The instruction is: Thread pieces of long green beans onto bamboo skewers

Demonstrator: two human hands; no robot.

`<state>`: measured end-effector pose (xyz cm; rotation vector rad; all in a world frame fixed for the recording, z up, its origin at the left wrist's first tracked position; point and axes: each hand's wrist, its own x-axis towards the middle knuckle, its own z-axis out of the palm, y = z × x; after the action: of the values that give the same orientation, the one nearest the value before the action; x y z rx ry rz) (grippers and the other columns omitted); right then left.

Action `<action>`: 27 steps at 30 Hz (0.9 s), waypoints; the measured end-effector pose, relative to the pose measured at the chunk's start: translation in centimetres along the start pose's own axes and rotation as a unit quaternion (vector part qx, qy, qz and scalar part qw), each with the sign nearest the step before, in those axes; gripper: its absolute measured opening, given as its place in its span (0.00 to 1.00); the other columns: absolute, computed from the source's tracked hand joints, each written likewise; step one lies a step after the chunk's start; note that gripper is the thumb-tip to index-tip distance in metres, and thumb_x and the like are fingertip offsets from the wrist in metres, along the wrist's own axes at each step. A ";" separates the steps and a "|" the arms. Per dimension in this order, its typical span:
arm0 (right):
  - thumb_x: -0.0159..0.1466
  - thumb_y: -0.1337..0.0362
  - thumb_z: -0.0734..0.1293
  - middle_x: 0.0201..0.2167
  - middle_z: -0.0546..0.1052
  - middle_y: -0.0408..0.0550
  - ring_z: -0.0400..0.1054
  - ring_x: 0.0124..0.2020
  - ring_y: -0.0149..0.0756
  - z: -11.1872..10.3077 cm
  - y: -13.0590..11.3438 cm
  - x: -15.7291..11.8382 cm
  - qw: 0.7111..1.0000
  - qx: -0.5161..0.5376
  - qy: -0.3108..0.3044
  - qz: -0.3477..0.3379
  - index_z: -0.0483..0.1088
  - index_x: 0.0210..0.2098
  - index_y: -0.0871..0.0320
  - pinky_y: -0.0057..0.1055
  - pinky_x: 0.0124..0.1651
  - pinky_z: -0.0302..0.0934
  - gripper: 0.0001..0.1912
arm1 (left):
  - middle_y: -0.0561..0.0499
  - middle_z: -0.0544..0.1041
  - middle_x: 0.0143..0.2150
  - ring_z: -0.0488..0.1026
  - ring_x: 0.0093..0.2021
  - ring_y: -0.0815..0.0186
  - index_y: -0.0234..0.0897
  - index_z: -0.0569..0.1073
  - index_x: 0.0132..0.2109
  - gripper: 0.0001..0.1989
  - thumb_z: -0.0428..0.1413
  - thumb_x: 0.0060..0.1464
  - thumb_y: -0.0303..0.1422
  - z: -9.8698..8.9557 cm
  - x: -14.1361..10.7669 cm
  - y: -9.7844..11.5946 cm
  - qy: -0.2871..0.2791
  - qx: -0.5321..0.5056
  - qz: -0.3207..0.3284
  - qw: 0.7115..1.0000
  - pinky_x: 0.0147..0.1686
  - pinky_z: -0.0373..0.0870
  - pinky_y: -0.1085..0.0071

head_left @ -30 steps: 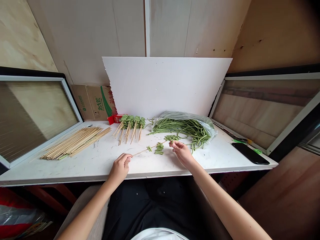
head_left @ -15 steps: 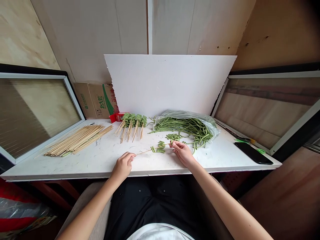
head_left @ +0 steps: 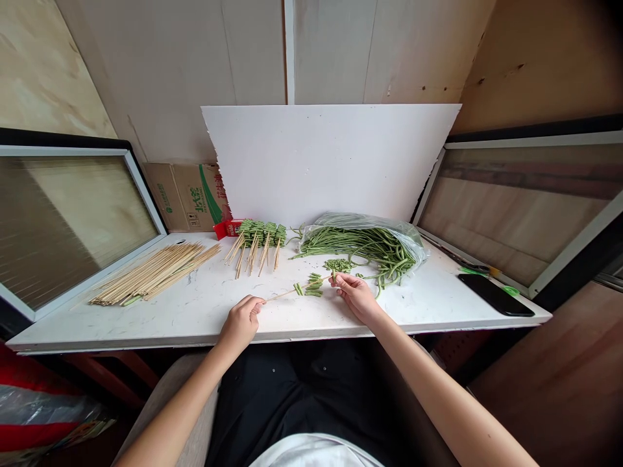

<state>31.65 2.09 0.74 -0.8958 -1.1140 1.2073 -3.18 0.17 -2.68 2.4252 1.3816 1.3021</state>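
Note:
My left hand [head_left: 242, 318] is closed around one end of a thin wooden skewer [head_left: 282, 295], which slants up to the right over the table. At its far end, my right hand [head_left: 354, 295] pinches a short piece of green bean [head_left: 333, 277] against the tip. Several cut bean pieces [head_left: 314, 285] lie on the table between my hands, beneath or beside the skewer. Just behind them is a small pile of bean ends [head_left: 338, 264]. Long green beans [head_left: 360, 243] spill from a clear plastic bag [head_left: 389, 225] beyond my right hand.
Bare skewers [head_left: 156, 272] lie heaped on the white table [head_left: 195, 321] at left. Threaded bean skewers [head_left: 260, 237] sit at the back, near a cardboard box [head_left: 187, 194]. A black phone [head_left: 495, 295] and scissors [head_left: 474, 266] are at right. A white board [head_left: 331, 162] stands behind.
Both hands keep nearly the same position, with the skewer and bean piece still held. The view has shifted very slightly; nothing else visibly moved.

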 end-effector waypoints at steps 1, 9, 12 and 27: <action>0.54 0.46 0.80 0.39 0.80 0.49 0.68 0.38 0.38 0.0 0.0 0.0 1.000 0.001 0.001 0.001 0.83 0.38 0.54 0.32 0.35 0.58 0.21 | 0.49 0.76 0.36 0.75 0.36 0.63 0.38 0.77 0.44 0.15 0.46 0.63 0.21 0.0 0.0 0.0 0.000 0.000 0.000 1.000 0.39 0.70 0.69; 0.54 0.44 0.80 0.39 0.79 0.49 0.68 0.38 0.37 -0.1 0.1 0.0 1.000 0.000 0.002 0.001 0.82 0.39 0.55 0.31 0.36 0.59 0.23 | 0.49 0.76 0.36 0.75 0.37 0.63 0.38 0.77 0.43 0.16 0.46 0.61 0.20 -0.1 0.0 0.0 -0.007 0.001 -0.005 1.000 0.39 0.69 0.69; 0.55 0.45 0.80 0.38 0.78 0.49 0.67 0.38 0.37 0.0 -0.1 -0.1 1.000 -0.003 -0.002 -0.002 0.83 0.39 0.55 0.30 0.35 0.60 0.22 | 0.49 0.76 0.36 0.75 0.36 0.63 0.38 0.77 0.44 0.16 0.46 0.61 0.20 0.0 -0.1 -0.1 -0.006 0.003 -0.003 1.000 0.39 0.70 0.69; 0.52 0.46 0.82 0.39 0.81 0.51 0.69 0.39 0.39 0.5 -1.0 -0.6 1.000 -0.011 0.026 0.012 0.84 0.36 0.54 0.34 0.40 0.63 0.21 | 0.49 0.77 0.34 0.75 0.34 0.64 0.38 0.79 0.40 0.21 0.46 0.51 0.15 0.3 -0.3 -0.4 0.007 0.013 -0.014 1.000 0.38 0.71 0.71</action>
<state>31.40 1.29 1.67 -0.9546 -1.0787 1.1873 -3.34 0.30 -3.19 2.4084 1.4389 1.3052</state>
